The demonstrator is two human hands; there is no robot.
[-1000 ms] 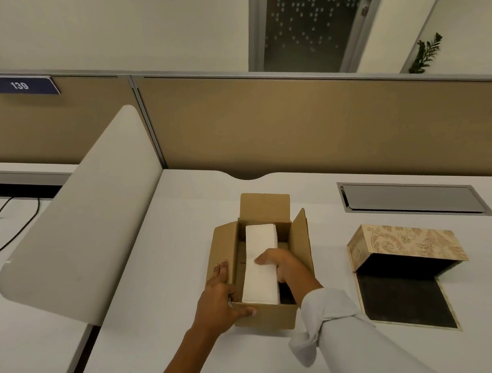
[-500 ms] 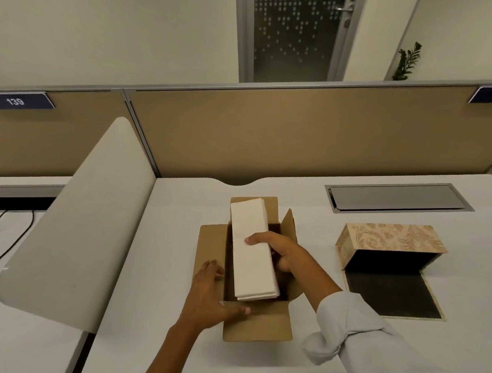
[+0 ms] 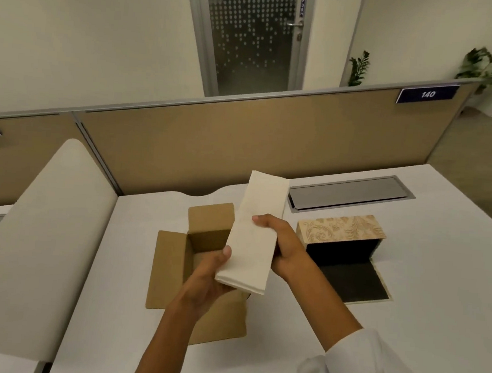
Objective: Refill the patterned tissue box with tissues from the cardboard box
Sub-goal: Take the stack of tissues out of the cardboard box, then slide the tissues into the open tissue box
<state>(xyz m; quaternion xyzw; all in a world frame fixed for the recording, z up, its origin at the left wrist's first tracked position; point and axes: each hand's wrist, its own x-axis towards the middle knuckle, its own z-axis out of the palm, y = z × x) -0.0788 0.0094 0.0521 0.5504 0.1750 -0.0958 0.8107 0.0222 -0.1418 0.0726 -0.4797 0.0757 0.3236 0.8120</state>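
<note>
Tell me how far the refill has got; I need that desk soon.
Done: the tissue stack is out of the cardboard box and the patterned box lies open. In hand: left hand and right hand hold the stack above the desk. Left: putting it in the patterned box and closing it.

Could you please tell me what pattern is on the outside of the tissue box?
The tissue box has a beige floral scroll pattern, shown in the head view.

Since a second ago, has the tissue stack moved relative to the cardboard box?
Yes. The tissue stack has come up out of the cardboard box and now sits above its right edge, toward the patterned tissue box, held by both hands.
</note>
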